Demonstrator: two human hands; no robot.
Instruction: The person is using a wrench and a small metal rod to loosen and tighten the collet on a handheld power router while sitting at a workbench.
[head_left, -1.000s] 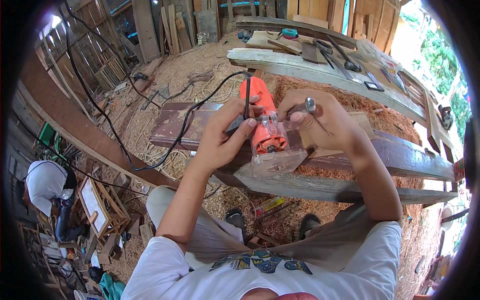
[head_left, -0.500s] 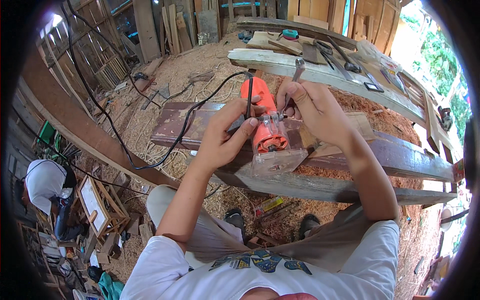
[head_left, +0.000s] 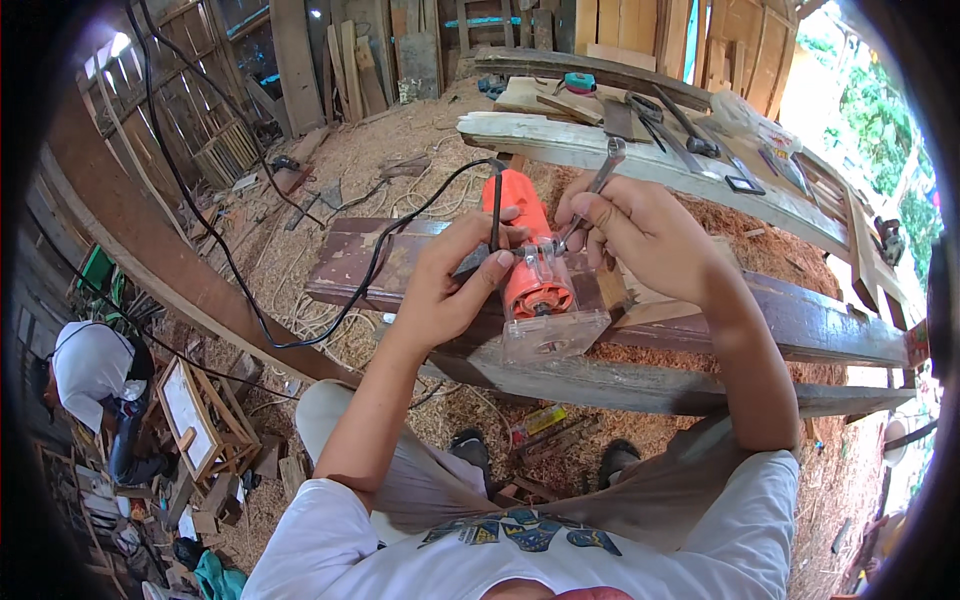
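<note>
An orange trim router [head_left: 540,290] with a clear plastic base [head_left: 555,338] lies on its side over a brown painted plank [head_left: 345,262], its collet end toward me. My left hand [head_left: 455,270] is closed around the side of the router, thumb and fingers at its clamp bracket. A black power cord [head_left: 375,265] loops off to the left from the router's far end. My right hand [head_left: 645,230] grips a metal wrench [head_left: 602,178]; its lower end meets the clamp at the router's right side, while the ring end points up and away.
Behind lies a pale beam [head_left: 570,140] with a hammer [head_left: 690,130], a teal tape measure [head_left: 578,83] and other tools around it. Wood shavings cover the ground. A screwdriver-like yellow packet [head_left: 538,422] lies between my feet. Another person [head_left: 95,370] bends at the left beside a wooden frame [head_left: 190,415].
The wrench has swung slightly, its ring end shifting right and a little lower. My right hand has turned with it. My left hand keeps its hold on the router.
</note>
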